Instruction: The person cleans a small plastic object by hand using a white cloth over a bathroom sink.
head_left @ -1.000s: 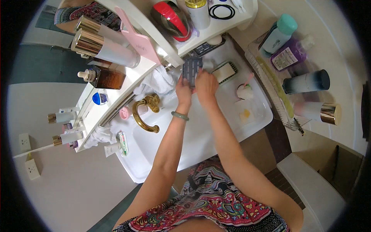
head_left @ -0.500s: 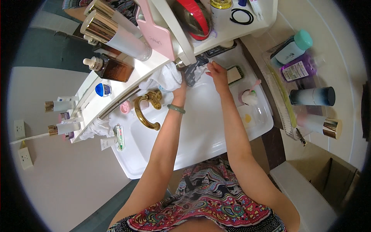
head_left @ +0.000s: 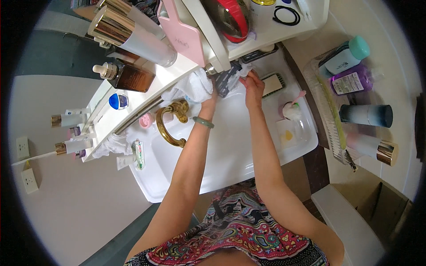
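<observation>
At the far side of the white sink (head_left: 222, 146), my right hand (head_left: 253, 91) is closed on a crumpled white cloth (head_left: 238, 79). Whether that is fabric or tissue is unclear. Beside it lies a dark grey patterned piece (head_left: 225, 80), which looks like cloth. My left hand (head_left: 209, 104), below a green bangle (head_left: 203, 122), reaches under the shelf edge next to a white towel (head_left: 195, 86); its fingers are hidden. A pale-topped brush or soap block (head_left: 271, 85) with a dark bristly rim rests right of my right hand.
A gold faucet (head_left: 166, 128) curves over the sink on the left. Above it, a shelf (head_left: 133, 104) carries a brown dropper bottle (head_left: 133, 77) and a pink paddle-shaped item (head_left: 182, 35). A clear rack (head_left: 330, 106) of bottles stands at right; a small cup (head_left: 290, 111) sits on the sink's right ledge.
My right hand has tilted a little, its fingers drawn in around the white cloth. The dark grey piece shows more beside it. The whole view has shifted slightly.
</observation>
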{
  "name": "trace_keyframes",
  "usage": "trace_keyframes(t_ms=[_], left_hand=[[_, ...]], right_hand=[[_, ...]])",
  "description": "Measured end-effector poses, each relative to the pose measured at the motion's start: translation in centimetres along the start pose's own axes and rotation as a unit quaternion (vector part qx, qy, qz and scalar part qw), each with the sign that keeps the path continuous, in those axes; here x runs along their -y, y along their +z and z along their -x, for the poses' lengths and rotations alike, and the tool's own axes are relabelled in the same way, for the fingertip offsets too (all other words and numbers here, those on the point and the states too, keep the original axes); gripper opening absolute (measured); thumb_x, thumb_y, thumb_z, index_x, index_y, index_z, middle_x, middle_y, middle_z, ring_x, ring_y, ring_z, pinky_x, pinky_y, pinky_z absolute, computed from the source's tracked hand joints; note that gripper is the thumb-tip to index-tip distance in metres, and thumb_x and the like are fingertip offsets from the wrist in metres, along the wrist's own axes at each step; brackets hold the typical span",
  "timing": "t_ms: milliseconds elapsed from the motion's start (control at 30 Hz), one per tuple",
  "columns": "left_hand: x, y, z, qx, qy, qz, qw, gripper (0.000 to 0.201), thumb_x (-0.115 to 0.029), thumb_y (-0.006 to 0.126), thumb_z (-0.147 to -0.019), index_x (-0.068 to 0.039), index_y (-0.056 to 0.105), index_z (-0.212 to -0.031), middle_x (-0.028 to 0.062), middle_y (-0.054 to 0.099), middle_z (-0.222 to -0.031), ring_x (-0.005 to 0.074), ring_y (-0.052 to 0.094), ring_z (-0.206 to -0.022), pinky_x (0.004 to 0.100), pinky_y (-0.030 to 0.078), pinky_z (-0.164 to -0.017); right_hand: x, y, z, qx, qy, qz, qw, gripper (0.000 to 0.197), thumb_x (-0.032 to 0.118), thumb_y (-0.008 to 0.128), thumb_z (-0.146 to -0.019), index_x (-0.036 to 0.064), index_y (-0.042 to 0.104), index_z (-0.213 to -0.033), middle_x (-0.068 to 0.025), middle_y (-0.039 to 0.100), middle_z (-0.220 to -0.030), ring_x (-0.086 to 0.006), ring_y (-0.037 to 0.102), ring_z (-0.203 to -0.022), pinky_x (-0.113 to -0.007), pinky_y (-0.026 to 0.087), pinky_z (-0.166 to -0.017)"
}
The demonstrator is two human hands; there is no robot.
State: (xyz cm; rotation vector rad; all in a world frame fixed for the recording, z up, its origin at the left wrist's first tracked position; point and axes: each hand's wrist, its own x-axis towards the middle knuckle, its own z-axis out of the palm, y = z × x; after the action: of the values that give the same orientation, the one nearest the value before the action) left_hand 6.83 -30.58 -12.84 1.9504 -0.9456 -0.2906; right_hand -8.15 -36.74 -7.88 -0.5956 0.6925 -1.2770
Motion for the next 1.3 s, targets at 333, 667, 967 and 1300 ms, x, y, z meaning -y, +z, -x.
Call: trace_keyframes(t_ms=[333, 667, 967, 1300], left_hand=[[-1.2, 0.6, 0.7, 0.028, 0.011, 0.085, 0.996, 0.023, -0.011, 0.052, -0.086, -0.002, 0.056, -0.106, 0.0136, 0.059, -0.101, 0.0304, 0.052, -0.096, 0.0374, 0.038, -0.089], [-2.9, 0.4, 1.5, -0.024, -0.04, 0.111, 0.993, 0.018, -0.008, 0.051, -0.087, 0.002, 0.057, -0.1, 0.0123, 0.06, -0.093, 0.0263, 0.054, -0.085, 0.0352, 0.041, -0.08], [-3.7, -0.2, 1.7, 0.029, -0.098, 0.112, 0.988, 0.027, -0.017, 0.048, -0.09, 0.0, 0.052, -0.111, 0.0117, 0.057, -0.106, 0.023, 0.051, -0.095, 0.0308, 0.038, -0.087], [-3.2, 0.4, 1.9, -0.033, -0.046, 0.122, 0.991, 0.015, -0.007, 0.051, -0.087, 0.002, 0.059, -0.097, 0.0111, 0.061, -0.091, 0.0244, 0.054, -0.083, 0.0333, 0.042, -0.079]], right_hand=[[-1.7, 0.8, -3.6, -0.091, 0.018, 0.2, 0.975, 0.021, 0.018, 0.068, -0.072, 0.0008, 0.057, -0.068, -0.0018, 0.057, -0.07, -0.0121, 0.051, -0.064, -0.026, 0.04, -0.055], [-1.1, 0.7, -3.9, -0.08, -0.048, 0.257, 0.962, 0.023, 0.01, 0.064, -0.073, 0.0022, 0.051, -0.056, 0.0056, 0.044, -0.053, -0.0053, 0.037, -0.05, -0.024, 0.03, -0.046], [0.5, 2.4, -3.6, -0.13, -0.083, 0.363, 0.919, 0.016, 0.011, 0.066, -0.062, -0.0001, 0.055, -0.06, -0.0056, 0.056, -0.055, -0.0139, 0.051, -0.053, -0.029, 0.042, -0.054], [-0.7, 3.0, -3.8, -0.147, -0.141, 0.345, 0.916, 0.007, 0.003, 0.062, -0.067, 0.0031, 0.056, -0.064, -0.0007, 0.053, -0.056, -0.0074, 0.048, -0.055, -0.024, 0.037, -0.05]])
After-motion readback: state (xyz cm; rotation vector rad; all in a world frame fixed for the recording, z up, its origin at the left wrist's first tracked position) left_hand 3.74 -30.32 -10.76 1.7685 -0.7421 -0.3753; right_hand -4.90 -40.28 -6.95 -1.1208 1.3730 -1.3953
